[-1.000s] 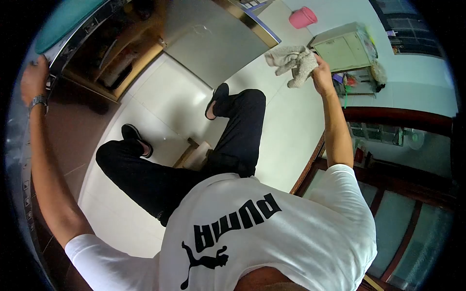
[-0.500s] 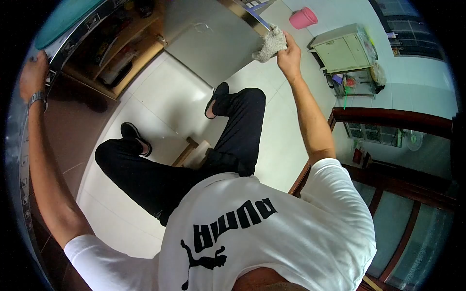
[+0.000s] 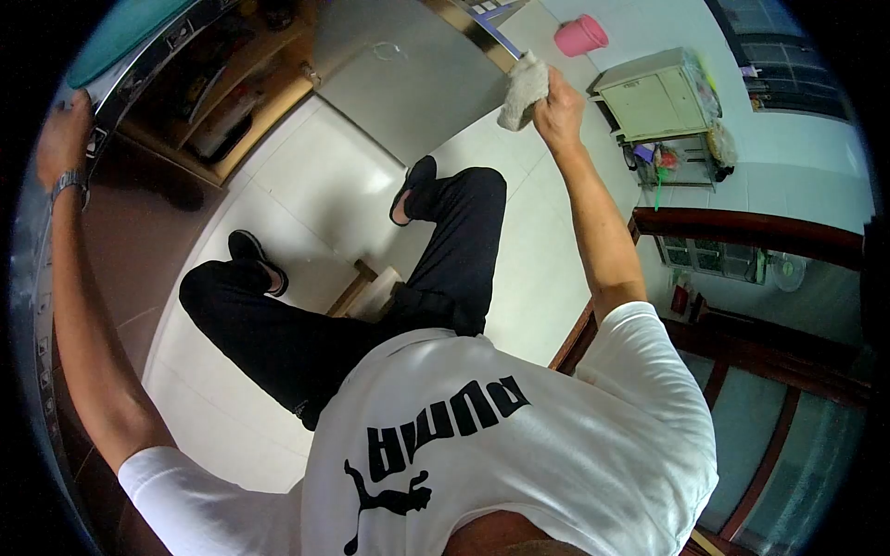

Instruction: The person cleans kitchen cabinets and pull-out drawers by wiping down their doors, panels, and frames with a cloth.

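A pale, crumpled cloth [image 3: 525,91] is gripped in my right hand [image 3: 559,113], its folds against the outer edge of an open cabinet door [image 3: 399,74]. At the upper left, my left hand [image 3: 65,139], with a watch on the wrist, rests at the metal-trimmed counter edge [image 3: 139,76]; its fingers are bent over the rim and partly hidden. Between the hands the cabinet [image 3: 250,102] stands open, with dark items on its wooden shelves.
Below my legs is a small wooden stool [image 3: 366,292] on white floor tiles [image 3: 315,176]. A pink bucket [image 3: 580,34] and a pale green cabinet [image 3: 653,95] stand at the upper right. Dark-framed glass doors [image 3: 756,435] are at the right.
My right hand has moved left with the cloth, from beyond the door to its outer edge. The cloth is now more bunched. My left hand has hardly moved.
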`<state>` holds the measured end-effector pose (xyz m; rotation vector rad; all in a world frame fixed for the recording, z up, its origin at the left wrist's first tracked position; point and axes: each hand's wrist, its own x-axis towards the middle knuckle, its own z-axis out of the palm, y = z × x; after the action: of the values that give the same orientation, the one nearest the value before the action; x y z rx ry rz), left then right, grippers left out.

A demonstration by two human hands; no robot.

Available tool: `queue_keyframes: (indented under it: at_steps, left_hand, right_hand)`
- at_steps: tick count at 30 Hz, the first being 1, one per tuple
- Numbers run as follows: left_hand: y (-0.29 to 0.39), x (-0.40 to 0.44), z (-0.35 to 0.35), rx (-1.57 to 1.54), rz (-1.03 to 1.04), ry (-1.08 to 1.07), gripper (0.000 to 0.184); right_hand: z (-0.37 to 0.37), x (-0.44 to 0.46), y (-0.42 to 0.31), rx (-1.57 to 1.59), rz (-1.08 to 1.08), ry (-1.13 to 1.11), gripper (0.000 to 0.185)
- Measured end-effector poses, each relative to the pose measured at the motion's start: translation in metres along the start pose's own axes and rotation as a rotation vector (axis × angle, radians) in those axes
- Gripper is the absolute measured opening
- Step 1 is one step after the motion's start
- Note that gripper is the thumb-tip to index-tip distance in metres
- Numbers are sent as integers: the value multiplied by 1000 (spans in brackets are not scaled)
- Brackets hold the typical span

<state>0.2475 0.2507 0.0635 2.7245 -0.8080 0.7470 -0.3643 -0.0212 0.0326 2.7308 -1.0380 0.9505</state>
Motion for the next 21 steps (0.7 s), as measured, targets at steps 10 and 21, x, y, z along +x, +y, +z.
queue_keyframes:
  at_steps: [10,21]
  left_hand:
    - [-3,5,5,74,-13,-12,63]
    - [-2,5,-2,38,-32,-96,61]
  right_hand:
    - [-12,0,34,1293,830,394,34]
    - [-11,-22,39,1239,723,241,27]
